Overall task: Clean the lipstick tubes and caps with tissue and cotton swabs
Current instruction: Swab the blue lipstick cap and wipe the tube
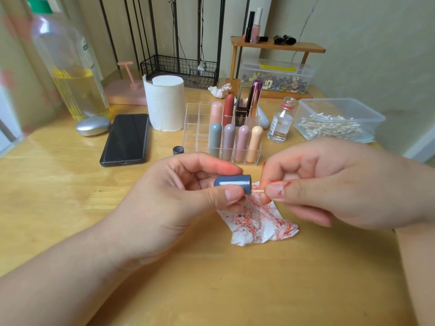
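while my left hand pinches the glossy blue cap above the stained tissue, my right hand pinches the cotton swab poked inside; seems light, slippery, so i'd grip its sides.

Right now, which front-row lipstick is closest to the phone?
The grey-blue lipstick, at the left end of the front row in the organizer. The mauve lipstick, lilac lipstick and peach lipstick stand farther from the phone.
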Demonstrator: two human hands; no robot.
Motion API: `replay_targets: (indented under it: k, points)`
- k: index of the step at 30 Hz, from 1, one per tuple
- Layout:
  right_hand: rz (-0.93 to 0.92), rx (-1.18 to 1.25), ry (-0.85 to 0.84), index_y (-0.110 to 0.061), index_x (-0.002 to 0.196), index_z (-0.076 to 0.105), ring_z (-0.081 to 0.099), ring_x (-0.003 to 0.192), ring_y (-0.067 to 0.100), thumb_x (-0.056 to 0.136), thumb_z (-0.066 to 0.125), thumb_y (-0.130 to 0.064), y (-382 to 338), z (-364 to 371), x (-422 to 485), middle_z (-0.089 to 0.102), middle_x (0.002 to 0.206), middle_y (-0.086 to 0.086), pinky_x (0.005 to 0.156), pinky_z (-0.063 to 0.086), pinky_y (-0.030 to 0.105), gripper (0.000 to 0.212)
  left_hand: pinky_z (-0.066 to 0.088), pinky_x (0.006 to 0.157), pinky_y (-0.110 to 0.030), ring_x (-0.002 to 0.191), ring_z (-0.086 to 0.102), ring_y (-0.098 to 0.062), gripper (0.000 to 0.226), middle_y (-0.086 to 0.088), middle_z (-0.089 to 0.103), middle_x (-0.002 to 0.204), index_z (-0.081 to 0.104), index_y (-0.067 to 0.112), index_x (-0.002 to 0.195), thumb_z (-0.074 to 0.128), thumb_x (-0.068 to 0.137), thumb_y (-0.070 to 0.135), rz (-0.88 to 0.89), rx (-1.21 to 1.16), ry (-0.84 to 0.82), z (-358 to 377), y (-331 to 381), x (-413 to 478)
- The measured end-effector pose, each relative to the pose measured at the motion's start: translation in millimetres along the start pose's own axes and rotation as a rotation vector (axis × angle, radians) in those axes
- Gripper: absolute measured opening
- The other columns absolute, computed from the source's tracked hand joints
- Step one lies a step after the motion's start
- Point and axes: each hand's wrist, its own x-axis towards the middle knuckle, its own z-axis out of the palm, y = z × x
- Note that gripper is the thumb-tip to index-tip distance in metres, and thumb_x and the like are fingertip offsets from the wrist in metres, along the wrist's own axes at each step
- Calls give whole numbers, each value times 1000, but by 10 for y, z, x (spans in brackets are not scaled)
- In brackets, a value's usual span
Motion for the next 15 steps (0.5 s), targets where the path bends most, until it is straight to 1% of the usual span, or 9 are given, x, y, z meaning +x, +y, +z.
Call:
replay_targets:
  k: [3,4,5,6,7,9,10,12,15]
  points:
    - [-2,-54,97,-20,80,73,53,48,15,83,66,-27,49,-65,24,68,62,5,50,43,26,10,59,68,-27,71,72,-28,20,-22,74,84,76,9,86,76,66,3,-13,-67,33,0,4,17]
    - [10,-92,134,-23,79,75,58,56,13,80,70,-29,66,-104,23,70,68,2,57,46,26,8,58,65,-27,67,72,-27,18,-21,73,82,74,6,85,75,68,2,-24,-107,44,-4,8,22]
    - [24,-118,169,-24,78,77,61,62,9,79,74,-28,85,-146,13,71,70,-1,62,46,21,5,58,63,-28,64,70,-26,14,-20,72,79,72,5,84,74,70,2,-36,-149,52,-13,11,29]
    - [49,-125,206,-24,77,78,60,61,6,80,79,-24,112,-195,2,70,67,-4,61,44,16,4,58,61,-28,62,69,-26,11,-19,71,77,70,5,82,74,72,4,-47,-178,52,-18,18,35]
    - [97,-108,253,-21,75,79,56,54,7,82,80,-18,149,-246,-8,66,60,-4,55,41,15,7,57,59,-28,61,68,-26,11,-19,70,77,67,6,81,75,73,5,-57,-197,50,-22,22,41]
    - [235,-69,383,-13,72,76,44,44,15,81,75,-10,257,-322,-1,59,52,1,43,35,21,10,57,58,-29,60,65,-26,18,-22,68,81,62,8,77,80,75,6,-76,-228,36,-27,25,47]
    - [309,-91,444,-10,70,74,41,42,18,81,74,-9,331,-339,32,60,53,7,43,34,22,11,56,58,-29,60,65,-26,21,-24,67,84,60,10,76,81,74,8,-84,-240,27,-27,23,45]
    - [445,-223,495,-9,66,71,45,39,21,80,73,-15,481,-320,134,66,57,15,47,38,26,15,56,58,-27,61,66,-24,21,-24,67,85,59,12,72,80,71,10,-93,-250,1,-34,15,36]
    - [591,-335,458,-10,61,70,50,38,19,81,71,-19,556,-236,247,68,56,11,50,43,29,22,51,59,-24,61,63,-17,23,-12,67,78,59,11,70,81,71,3,-102,-186,-45,-26,-2,26]
